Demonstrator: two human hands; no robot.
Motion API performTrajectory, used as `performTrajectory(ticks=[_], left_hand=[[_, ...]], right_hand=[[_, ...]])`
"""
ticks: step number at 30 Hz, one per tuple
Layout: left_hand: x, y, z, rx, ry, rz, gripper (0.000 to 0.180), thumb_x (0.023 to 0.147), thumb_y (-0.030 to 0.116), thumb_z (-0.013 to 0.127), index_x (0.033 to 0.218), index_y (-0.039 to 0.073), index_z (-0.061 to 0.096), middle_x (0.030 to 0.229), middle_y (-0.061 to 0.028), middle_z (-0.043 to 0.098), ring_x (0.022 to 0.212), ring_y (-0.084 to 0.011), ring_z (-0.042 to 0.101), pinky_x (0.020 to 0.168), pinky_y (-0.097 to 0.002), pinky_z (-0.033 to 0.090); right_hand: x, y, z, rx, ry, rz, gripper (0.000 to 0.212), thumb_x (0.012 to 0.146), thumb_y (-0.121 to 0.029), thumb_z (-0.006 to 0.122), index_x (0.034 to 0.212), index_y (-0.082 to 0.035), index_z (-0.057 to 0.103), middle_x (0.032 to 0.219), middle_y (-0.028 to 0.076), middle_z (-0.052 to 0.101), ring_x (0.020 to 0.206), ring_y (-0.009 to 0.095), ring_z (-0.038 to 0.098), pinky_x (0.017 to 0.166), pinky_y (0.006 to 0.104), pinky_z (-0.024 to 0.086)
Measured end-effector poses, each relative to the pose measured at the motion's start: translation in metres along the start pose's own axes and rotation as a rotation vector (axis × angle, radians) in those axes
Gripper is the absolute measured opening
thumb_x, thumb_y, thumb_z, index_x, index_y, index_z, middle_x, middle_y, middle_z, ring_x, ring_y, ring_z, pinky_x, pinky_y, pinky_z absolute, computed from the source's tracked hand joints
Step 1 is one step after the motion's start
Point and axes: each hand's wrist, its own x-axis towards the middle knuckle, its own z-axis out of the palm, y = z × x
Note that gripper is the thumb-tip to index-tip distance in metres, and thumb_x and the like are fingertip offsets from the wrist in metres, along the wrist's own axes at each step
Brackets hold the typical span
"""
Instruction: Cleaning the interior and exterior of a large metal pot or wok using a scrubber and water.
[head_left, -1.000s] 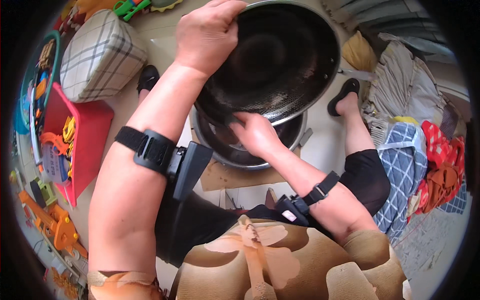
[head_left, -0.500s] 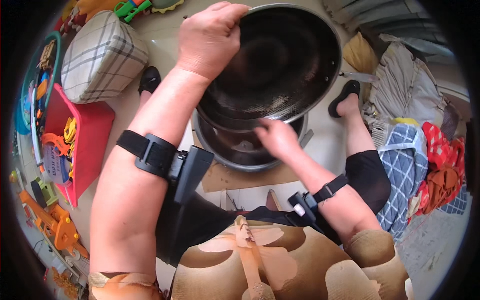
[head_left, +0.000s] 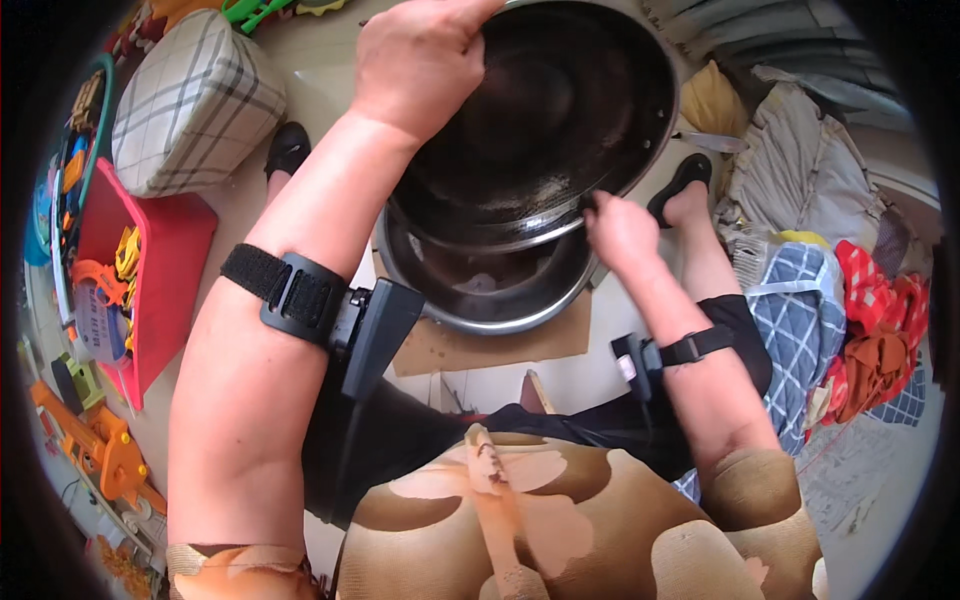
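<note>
The floor (head_left: 330,110) was pale and smooth, and on it lay one flat piece of brown cardboard (head_left: 555,345), stained at its left part. One round metal-rimmed basin (head_left: 500,322) stood over the cardboard between the person's feet. One black pan (head_left: 545,110) was tilted above the basin, its dark inside facing the person; whether its lower edge touched the basin could not be told.

Two bare hands were at work. The left hand (head_left: 420,65) had a firm grip on the pan's upper left rim. The right hand (head_left: 625,232) was at the pan's lower right rim with fingers curled; whether its grip enclosed something small and dark could not be told.

Each forearm wore one black strap, two in all: the left strap (head_left: 300,300) and the right strap (head_left: 700,345). Two dark shoes showed, the left shoe (head_left: 287,150) and the right shoe (head_left: 685,185).

On the left side of the room were one plaid cloth-covered thing (head_left: 195,110), one red bin (head_left: 175,270) containing toys, and one orange toy (head_left: 100,440) below it. On the right lay a heap: one blue checked cloth (head_left: 795,310), red cloth (head_left: 905,300) beside it and beige cloth (head_left: 800,165) above.
</note>
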Motion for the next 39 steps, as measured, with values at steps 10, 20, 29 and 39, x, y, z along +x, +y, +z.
performTrajectory(ticks=[10,20,29,39], left_hand=[[0.000,-0.003,0.007,0.005,0.041,0.019,0.022,0.075,-0.001,0.058,0.093,0.009,0.066,0.081,-0.0136,0.064,0.076,-0.0342,0.064,0.067,-0.0406,0.052],[-0.002,-0.003,-0.003,0.040,-0.025,0.024,0.020,0.076,0.000,0.058,0.093,0.009,0.066,0.079,-0.0124,0.062,0.075,-0.0330,0.064,0.066,-0.0399,0.052],[-0.001,0.001,0.000,0.042,0.018,0.007,0.022,0.074,-0.001,0.061,0.093,0.009,0.067,0.079,-0.0113,0.063,0.073,-0.0320,0.064,0.065,-0.0390,0.053],[0.001,0.001,0.000,0.068,-0.029,-0.009,0.023,0.075,-0.001,0.058,0.094,0.010,0.066,0.081,-0.0119,0.063,0.075,-0.0324,0.064,0.067,-0.0386,0.053]], right_hand=[[-0.003,-0.005,-0.006,0.211,-0.068,0.105,0.017,0.082,-0.014,0.059,0.093,-0.007,0.071,0.089,0.020,0.071,0.087,0.034,0.069,0.078,0.0458,0.055],[-0.009,-0.005,0.002,0.222,-0.030,0.087,0.030,0.081,-0.012,0.058,0.111,-0.010,0.066,0.095,0.020,0.069,0.091,0.039,0.066,0.081,0.0465,0.054],[0.004,0.003,-0.002,0.303,0.084,0.125,0.027,0.088,-0.022,0.058,0.109,-0.012,0.071,0.095,0.019,0.069,0.089,0.038,0.067,0.080,0.0459,0.055],[0.001,-0.007,0.014,0.389,0.069,0.051,0.026,0.088,-0.020,0.057,0.108,-0.010,0.071,0.096,0.019,0.069,0.091,0.036,0.067,0.081,0.0448,0.054]])
